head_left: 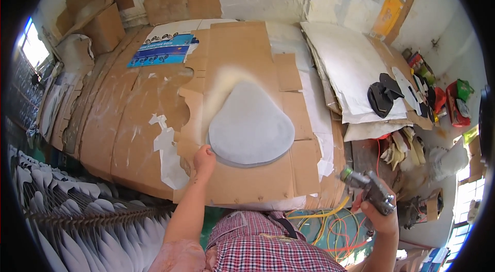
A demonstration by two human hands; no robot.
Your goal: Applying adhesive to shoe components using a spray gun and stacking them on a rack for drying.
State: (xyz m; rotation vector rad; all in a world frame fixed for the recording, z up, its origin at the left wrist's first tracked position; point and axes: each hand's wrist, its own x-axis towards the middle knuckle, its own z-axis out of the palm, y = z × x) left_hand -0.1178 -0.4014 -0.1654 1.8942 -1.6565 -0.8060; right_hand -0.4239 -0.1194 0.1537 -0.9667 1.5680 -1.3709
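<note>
A light grey, rounded-triangular panel [251, 126] lies flat on a cardboard sheet on the worktable, its narrow end pointing away from me. At its lower left edge is my left hand [204, 161], closed with the fingers curled in. The fingertips meet the panel's rim, and what they pinch, if anything, is hidden. My right hand [380, 214] is wrapped round a dark spray gun [375, 192] with a green part at its front. I hold it off the table's near right edge, with its front end toward the left. Pale overspray marks the cardboard [234, 40] around the panel.
White sheets [350, 73] are stacked at the right, with a black plastic part [384, 95] on top. Yellow and orange hoses [330, 225] coil on the floor. Many thin white blades [98, 220] hang in rows at the lower left. A blue printed sheet [162, 50] lies at the far left.
</note>
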